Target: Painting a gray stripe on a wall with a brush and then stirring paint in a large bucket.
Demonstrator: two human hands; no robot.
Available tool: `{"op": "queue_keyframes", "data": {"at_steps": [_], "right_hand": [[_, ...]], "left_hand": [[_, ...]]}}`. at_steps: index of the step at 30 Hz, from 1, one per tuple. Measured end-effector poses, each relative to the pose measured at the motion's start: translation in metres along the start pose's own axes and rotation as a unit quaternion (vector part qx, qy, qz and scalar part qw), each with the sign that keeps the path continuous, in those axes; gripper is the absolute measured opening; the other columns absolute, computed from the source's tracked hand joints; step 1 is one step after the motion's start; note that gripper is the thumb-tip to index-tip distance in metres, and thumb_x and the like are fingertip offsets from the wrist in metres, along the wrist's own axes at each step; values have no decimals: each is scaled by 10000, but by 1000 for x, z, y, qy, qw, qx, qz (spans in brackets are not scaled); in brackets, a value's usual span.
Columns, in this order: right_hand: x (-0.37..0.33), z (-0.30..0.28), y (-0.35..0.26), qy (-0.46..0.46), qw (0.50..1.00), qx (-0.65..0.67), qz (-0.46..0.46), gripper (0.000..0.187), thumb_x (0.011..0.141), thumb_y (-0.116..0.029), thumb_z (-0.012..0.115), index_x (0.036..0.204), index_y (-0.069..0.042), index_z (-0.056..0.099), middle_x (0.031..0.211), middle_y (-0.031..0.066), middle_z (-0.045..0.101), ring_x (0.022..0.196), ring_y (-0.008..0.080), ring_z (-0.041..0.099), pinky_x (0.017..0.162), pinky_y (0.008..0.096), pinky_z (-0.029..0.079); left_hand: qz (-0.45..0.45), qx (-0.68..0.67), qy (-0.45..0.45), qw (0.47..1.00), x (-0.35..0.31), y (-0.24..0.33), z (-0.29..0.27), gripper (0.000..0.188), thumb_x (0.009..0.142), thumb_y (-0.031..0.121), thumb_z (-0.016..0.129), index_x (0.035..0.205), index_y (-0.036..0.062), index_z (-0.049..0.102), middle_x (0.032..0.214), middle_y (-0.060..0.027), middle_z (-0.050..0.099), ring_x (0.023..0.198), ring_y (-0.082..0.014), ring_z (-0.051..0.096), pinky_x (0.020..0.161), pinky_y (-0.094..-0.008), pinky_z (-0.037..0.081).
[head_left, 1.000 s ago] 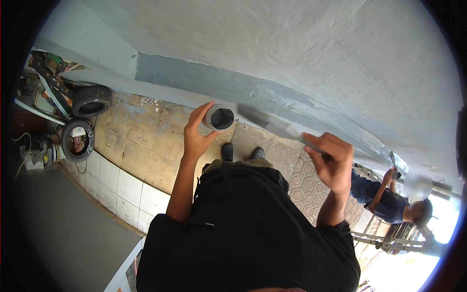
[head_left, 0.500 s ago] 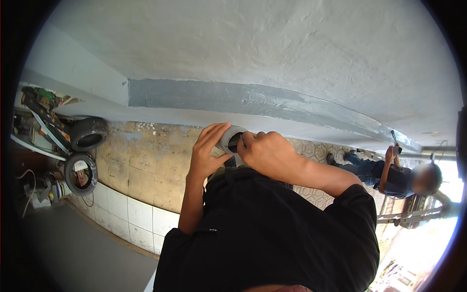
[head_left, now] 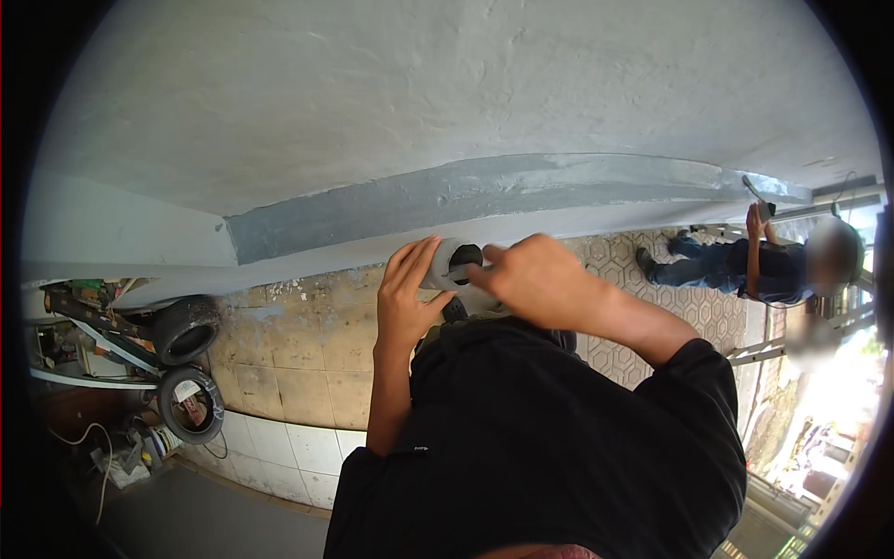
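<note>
My left hand (head_left: 406,294) is wrapped round the side of a grey cup-shaped container (head_left: 440,265), fingers along its far side and thumb on the near side. The container is tilted and its dark opening points toward my right hand (head_left: 540,285). That hand is closed at the rim, with its fingertips at the mouth and slightly smeared by motion. Whatever it may pinch there is hidden. Both hands are in front of my black shirt, above the floor.
A grey wall with a darker painted band (head_left: 372,207) runs across the view. Two tyres (head_left: 191,405) and clutter are at the left. On the right another person (head_left: 717,265) stands with a tool in hand, near ladder rails (head_left: 754,352). White tiles (head_left: 307,447) edge the tiled floor.
My right hand has shifted a little to the right at the container's mouth, uncovering more of the dark opening. My left hand keeps its hold. The whole view has turned slightly.
</note>
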State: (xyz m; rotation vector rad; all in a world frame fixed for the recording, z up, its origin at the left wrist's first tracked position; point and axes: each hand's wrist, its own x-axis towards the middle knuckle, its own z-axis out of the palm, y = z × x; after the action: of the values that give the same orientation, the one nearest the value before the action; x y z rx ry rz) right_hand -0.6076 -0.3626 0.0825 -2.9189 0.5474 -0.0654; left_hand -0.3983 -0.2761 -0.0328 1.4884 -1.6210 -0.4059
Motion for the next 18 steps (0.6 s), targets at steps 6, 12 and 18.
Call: {"op": "queue_keyframes", "data": {"at_steps": [6, 12, 18], "right_hand": [[-66, -17, 59, 119, 966, 180, 140, 216, 836, -49, 746, 1047, -21, 786, 780, 170, 718, 681, 272, 715, 610, 385, 533], [-154, 29, 119, 164, 837, 382, 356, 214, 865, -36, 754, 1068, 27, 778, 793, 115, 752, 693, 100, 637, 669, 282, 507], [-235, 122, 205, 231, 732, 382, 515, 246, 874, -130, 790, 1068, 21, 782, 714, 82, 728, 665, 125, 650, 650, 295, 504]], "left_hand": [[-17, 35, -29, 999, 14, -18, 32, 887, 624, 65, 930, 1448, 92, 604, 1398, -115, 659, 1312, -329, 585, 1080, -446, 510], [-44, 9, -17, 999, 39, -23, 91, 861, 649, 83, 943, 1440, 74, 601, 1397, -133, 655, 1315, -342, 584, 1076, -462, 509], [-118, -48, 11, 992, 55, -5, 132, 829, 658, 104, 959, 1414, 58, 622, 1384, -177, 655, 1277, -348, 627, 1065, -454, 513]]}}
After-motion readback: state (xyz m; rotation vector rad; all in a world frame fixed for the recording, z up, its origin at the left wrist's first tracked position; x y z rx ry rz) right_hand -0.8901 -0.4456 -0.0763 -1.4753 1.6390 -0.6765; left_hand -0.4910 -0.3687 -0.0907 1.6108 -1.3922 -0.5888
